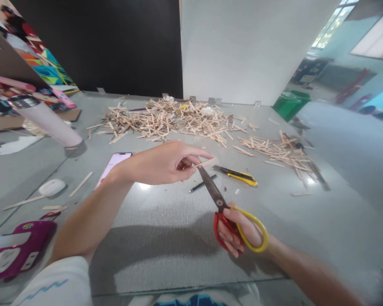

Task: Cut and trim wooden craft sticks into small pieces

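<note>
My left hand [175, 163] pinches a short flat wooden stick [208, 162] between thumb and fingers, over the middle of the table. In my right hand [239, 229] are scissors [219, 203] with one red and one yellow handle loop. Their blades look nearly closed and point up and left, with the tips at the stick near my left fingertips. I cannot tell whether the blades touch it. Just beyond lie a yellow and black utility knife [238, 175] and a dark pen [202, 184].
A large heap of cut wooden sticks [169, 121] lies at the back, with a smaller pile [279, 153] to the right. On the left are a phone [115, 165], a white mouse [52, 187], a pale tumbler [47, 121] and a purple case [22, 246]. A green bin [290, 104] stands behind.
</note>
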Demonstrator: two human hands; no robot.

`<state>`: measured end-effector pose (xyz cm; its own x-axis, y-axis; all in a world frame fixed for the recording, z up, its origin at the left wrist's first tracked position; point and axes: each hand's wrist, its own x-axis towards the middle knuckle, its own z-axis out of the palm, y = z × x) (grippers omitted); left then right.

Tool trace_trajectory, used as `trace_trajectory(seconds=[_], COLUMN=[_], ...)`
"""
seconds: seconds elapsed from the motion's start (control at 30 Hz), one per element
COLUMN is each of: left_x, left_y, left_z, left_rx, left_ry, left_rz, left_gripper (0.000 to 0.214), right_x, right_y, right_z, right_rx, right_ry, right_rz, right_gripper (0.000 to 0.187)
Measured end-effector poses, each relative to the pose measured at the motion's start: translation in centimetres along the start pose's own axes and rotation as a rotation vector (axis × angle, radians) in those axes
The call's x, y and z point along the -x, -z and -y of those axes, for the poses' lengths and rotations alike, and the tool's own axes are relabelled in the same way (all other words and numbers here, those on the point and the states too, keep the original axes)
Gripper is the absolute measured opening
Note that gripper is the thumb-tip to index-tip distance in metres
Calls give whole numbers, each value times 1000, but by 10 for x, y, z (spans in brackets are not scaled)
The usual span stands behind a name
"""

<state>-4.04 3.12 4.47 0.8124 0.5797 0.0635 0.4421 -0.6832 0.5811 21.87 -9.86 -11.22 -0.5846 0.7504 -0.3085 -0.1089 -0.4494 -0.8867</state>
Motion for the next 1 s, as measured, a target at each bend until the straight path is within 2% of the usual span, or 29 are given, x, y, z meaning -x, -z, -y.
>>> trace_trajectory(seconds=[0.57,1.0], left_x=[-2,-4], left_y=[0,-4], left_z=[-1,3], left_rx=[-58,-27], left_ry=[-4,19], left_rz=[7,34], left_gripper=[54,54], right_x=[-3,-4], right_y=[3,5], right_z=[-2,-6], right_rx=[57,-44], right_ry=[37,16], right_rz=[-21,64], right_gripper=[69,69])
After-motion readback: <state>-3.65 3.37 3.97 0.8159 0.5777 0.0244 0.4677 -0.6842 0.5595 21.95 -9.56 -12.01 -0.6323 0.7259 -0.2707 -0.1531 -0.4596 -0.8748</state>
